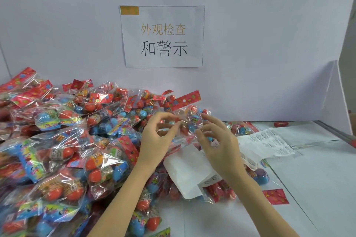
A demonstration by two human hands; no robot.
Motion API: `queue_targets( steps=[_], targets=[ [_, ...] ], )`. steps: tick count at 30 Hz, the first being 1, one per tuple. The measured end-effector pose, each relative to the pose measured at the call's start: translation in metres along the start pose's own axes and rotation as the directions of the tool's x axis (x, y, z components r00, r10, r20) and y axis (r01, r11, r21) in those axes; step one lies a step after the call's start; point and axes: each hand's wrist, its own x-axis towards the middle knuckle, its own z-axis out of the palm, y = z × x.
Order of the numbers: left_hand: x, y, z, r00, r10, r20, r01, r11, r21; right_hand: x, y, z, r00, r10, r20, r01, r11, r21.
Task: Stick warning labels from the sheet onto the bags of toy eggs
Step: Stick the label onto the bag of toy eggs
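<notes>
A clear bag of toy eggs (189,119) with a red header card is held up above the table between both hands. My left hand (158,136) pinches its left side with thumb and fingers. My right hand (215,138) grips its right side, and a small white label shows by that hand's fingers. A white label sheet (185,171) lies under the hands on other bags. A second sheet with printed labels (269,143) lies to the right on the table.
A large heap of bagged toy eggs (67,150) fills the left half of the table. A few bags (240,128) lie right of the hands. A paper sign (163,36) hangs on the back wall. A loose red egg (281,124) sits far right.
</notes>
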Motion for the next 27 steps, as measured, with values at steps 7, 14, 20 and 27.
queue_targets(
  steps=[7, 14, 20, 27],
  targets=[
    [-0.004, 0.005, 0.001, 0.960, -0.200, 0.194, 0.216, 0.974, -0.067, -0.004, -0.006, 0.002, 0.949, -0.150, 0.277, 0.117, 0.984, 0.131],
    [0.000, 0.003, -0.004, 0.962, -0.249, -0.110, 0.242, 0.968, -0.070, 0.005, 0.000, -0.004, 0.951, 0.203, 0.234, -0.282, 0.882, 0.379],
    [0.001, 0.002, -0.009, 0.971, -0.108, -0.212, 0.087, 0.990, -0.108, 0.004, 0.002, -0.015, 0.845, 0.237, 0.480, -0.336, 0.933, 0.131],
    [0.001, -0.002, -0.006, 0.991, -0.027, -0.134, 0.036, 0.998, 0.058, 0.001, -0.001, -0.014, 0.771, 0.157, 0.618, -0.376, 0.895, 0.241]
  ],
)
